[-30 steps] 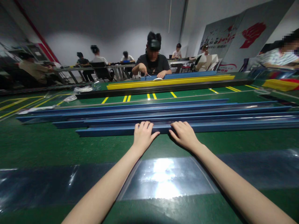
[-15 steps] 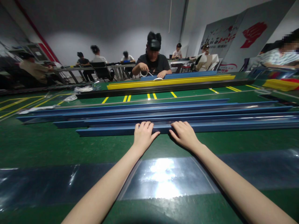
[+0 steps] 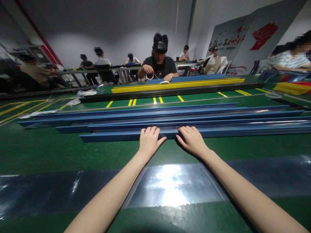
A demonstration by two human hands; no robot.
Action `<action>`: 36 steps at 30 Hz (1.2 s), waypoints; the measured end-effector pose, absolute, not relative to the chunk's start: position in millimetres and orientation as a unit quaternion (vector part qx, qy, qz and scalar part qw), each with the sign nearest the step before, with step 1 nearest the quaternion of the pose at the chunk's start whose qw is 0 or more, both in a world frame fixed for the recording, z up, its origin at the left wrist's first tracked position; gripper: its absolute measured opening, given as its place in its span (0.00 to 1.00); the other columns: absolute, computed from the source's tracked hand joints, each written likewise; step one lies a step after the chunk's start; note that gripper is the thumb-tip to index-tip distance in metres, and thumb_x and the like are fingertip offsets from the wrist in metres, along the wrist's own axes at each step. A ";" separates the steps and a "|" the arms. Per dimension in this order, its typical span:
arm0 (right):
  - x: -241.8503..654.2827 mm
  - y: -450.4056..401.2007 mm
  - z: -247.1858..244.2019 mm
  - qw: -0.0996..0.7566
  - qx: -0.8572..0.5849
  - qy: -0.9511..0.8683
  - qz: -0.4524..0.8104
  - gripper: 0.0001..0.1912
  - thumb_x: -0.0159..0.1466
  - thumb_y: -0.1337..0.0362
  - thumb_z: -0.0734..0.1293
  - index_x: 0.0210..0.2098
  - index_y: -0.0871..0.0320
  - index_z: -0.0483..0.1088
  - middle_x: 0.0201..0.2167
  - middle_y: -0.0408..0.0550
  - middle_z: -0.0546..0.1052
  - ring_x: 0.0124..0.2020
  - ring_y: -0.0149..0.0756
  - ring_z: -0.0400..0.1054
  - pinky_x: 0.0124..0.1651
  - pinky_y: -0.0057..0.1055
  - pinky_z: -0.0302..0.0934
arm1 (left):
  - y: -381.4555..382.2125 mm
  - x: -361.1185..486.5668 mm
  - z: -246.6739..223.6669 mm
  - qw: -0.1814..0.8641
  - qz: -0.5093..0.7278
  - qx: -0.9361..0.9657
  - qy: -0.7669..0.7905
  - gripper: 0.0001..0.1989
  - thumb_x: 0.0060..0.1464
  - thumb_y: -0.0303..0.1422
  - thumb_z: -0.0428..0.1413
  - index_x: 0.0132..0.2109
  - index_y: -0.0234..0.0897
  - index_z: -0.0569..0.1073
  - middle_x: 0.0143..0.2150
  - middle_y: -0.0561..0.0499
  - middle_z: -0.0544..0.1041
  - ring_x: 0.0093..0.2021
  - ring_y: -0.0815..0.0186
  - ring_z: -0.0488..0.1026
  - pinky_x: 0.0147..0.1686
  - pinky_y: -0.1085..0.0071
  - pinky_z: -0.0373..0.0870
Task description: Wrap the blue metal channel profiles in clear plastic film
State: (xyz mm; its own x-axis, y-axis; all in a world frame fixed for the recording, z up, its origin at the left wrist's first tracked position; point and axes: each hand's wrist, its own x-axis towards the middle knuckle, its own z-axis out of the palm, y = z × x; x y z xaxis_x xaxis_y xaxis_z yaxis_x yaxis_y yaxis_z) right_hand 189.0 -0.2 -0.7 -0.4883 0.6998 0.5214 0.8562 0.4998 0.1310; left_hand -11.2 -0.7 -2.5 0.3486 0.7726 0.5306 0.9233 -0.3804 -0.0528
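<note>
Both hands rest on the nearest blue strip (image 3: 111,136), a long profile lying across the green table (image 3: 116,153). My left hand (image 3: 149,139) has its fingers curled over the strip's top edge, with the thumb stretched out to the right. A short gap to the right, my right hand (image 3: 190,139) lies over the same strip in the same way, its thumb pointing left. More long blue strips (image 3: 70,121) lie just beyond the fingers. Under my forearms a clear glossy sheet (image 3: 175,187) stretches across the table.
Farther back lie a black strip (image 3: 97,98) and a yellow strip (image 3: 179,84). Across the table a person (image 3: 159,63) holds a white roll (image 3: 149,76). Crumpled clear plastic (image 3: 87,93) is at the left, yellow pieces (image 3: 291,88) at the right.
</note>
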 end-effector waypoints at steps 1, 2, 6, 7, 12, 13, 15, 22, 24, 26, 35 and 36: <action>188.9 -0.2 -0.6 0.206 -0.462 -0.841 -0.190 0.13 0.64 0.60 0.53 0.34 0.60 0.65 0.31 0.50 0.72 0.33 0.37 0.60 0.36 0.32 0.45 | -0.7 -11.2 -2.7 0.175 -0.216 -0.802 -0.528 0.18 0.52 0.45 0.51 0.43 0.36 0.69 0.44 0.47 0.73 0.43 0.58 0.66 0.41 0.62 0.56; 188.9 -0.2 -0.5 0.207 -0.462 -0.841 -0.190 0.12 0.64 0.60 0.53 0.34 0.60 0.65 0.30 0.50 0.72 0.33 0.37 0.60 0.36 0.32 0.45 | -0.7 -11.2 -2.9 0.175 -0.217 -0.803 -0.527 0.18 0.52 0.45 0.51 0.43 0.36 0.69 0.44 0.47 0.73 0.43 0.59 0.66 0.41 0.62 0.56; 189.0 -0.1 0.0 0.208 -0.462 -0.841 -0.188 0.12 0.63 0.60 0.54 0.34 0.59 0.64 0.30 0.50 0.72 0.33 0.37 0.60 0.35 0.32 0.44 | -0.3 -11.3 -3.1 0.175 -0.217 -0.803 -0.527 0.18 0.52 0.45 0.51 0.43 0.36 0.69 0.44 0.47 0.73 0.43 0.59 0.66 0.41 0.62 0.56; 189.0 -0.2 0.1 0.207 -0.462 -0.842 -0.188 0.12 0.63 0.61 0.54 0.34 0.59 0.64 0.30 0.50 0.72 0.33 0.37 0.60 0.35 0.32 0.44 | -0.3 -11.3 -3.1 0.175 -0.217 -0.802 -0.527 0.18 0.52 0.45 0.51 0.43 0.36 0.69 0.44 0.47 0.73 0.43 0.59 0.66 0.41 0.62 0.56; 188.9 -0.6 0.6 0.207 -0.463 -0.841 -0.187 0.12 0.63 0.61 0.54 0.34 0.60 0.64 0.31 0.49 0.72 0.33 0.37 0.59 0.35 0.32 0.44 | -0.6 -11.2 -2.9 0.174 -0.215 -0.803 -0.528 0.18 0.52 0.45 0.50 0.43 0.36 0.69 0.44 0.46 0.73 0.43 0.59 0.66 0.41 0.62 0.56; 188.9 -0.5 0.5 0.207 -0.463 -0.841 -0.187 0.12 0.63 0.61 0.54 0.34 0.60 0.64 0.31 0.49 0.72 0.33 0.37 0.59 0.35 0.32 0.44 | -0.7 -11.2 -3.0 0.173 -0.215 -0.803 -0.528 0.18 0.53 0.45 0.50 0.43 0.36 0.69 0.44 0.46 0.73 0.43 0.58 0.66 0.41 0.62 0.56; 189.0 -0.3 0.2 0.206 -0.463 -0.842 -0.187 0.12 0.63 0.61 0.54 0.34 0.59 0.64 0.31 0.50 0.72 0.33 0.37 0.59 0.36 0.32 0.44 | -0.7 -11.2 -3.2 0.173 -0.215 -0.803 -0.528 0.18 0.53 0.45 0.50 0.43 0.37 0.69 0.45 0.46 0.73 0.43 0.58 0.66 0.41 0.62 0.56; 189.6 0.0 -0.6 0.205 -0.462 -0.843 -0.184 0.12 0.64 0.61 0.53 0.34 0.59 0.64 0.31 0.50 0.72 0.33 0.37 0.59 0.35 0.33 0.44 | -0.9 -11.4 -2.6 0.168 -0.213 -0.805 -0.528 0.18 0.53 0.45 0.50 0.43 0.37 0.69 0.45 0.45 0.73 0.43 0.58 0.66 0.41 0.62 0.56; 189.6 -0.1 -0.2 0.206 -0.462 -0.843 -0.183 0.12 0.64 0.61 0.53 0.34 0.59 0.64 0.31 0.50 0.71 0.33 0.37 0.59 0.35 0.33 0.44 | -1.2 -11.3 -2.1 0.168 -0.213 -0.805 -0.528 0.18 0.53 0.45 0.50 0.43 0.37 0.69 0.44 0.45 0.73 0.43 0.58 0.66 0.41 0.62 0.56; 189.6 -0.3 0.2 0.205 -0.462 -0.843 -0.183 0.12 0.64 0.61 0.53 0.34 0.59 0.64 0.31 0.50 0.71 0.33 0.37 0.59 0.35 0.33 0.44 | -1.5 -11.2 -1.7 0.168 -0.213 -0.805 -0.528 0.18 0.53 0.45 0.50 0.43 0.37 0.69 0.44 0.45 0.73 0.43 0.58 0.66 0.41 0.62 0.56; 189.2 -0.4 0.2 0.204 -0.464 -0.842 -0.184 0.13 0.64 0.60 0.53 0.34 0.60 0.64 0.31 0.49 0.71 0.33 0.37 0.59 0.35 0.32 0.44 | -1.5 -11.1 -2.2 0.172 -0.209 -0.804 -0.529 0.18 0.53 0.45 0.50 0.43 0.36 0.69 0.44 0.45 0.73 0.43 0.58 0.66 0.41 0.63 0.56; 189.2 -0.4 0.1 0.205 -0.463 -0.843 -0.184 0.12 0.64 0.60 0.53 0.34 0.60 0.64 0.31 0.49 0.71 0.33 0.37 0.59 0.35 0.32 0.44 | -1.4 -11.1 -2.2 0.172 -0.209 -0.805 -0.528 0.18 0.53 0.45 0.50 0.43 0.36 0.69 0.44 0.45 0.73 0.43 0.58 0.66 0.41 0.63 0.56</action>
State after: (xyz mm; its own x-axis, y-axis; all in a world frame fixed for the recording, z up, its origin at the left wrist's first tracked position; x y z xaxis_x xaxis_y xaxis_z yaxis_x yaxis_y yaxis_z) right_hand 189.2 -0.4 0.1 -0.4875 0.7045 0.5157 0.8554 0.5039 0.1202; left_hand -11.1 -1.4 -2.2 0.3539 0.7784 0.5185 0.9223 -0.3825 -0.0552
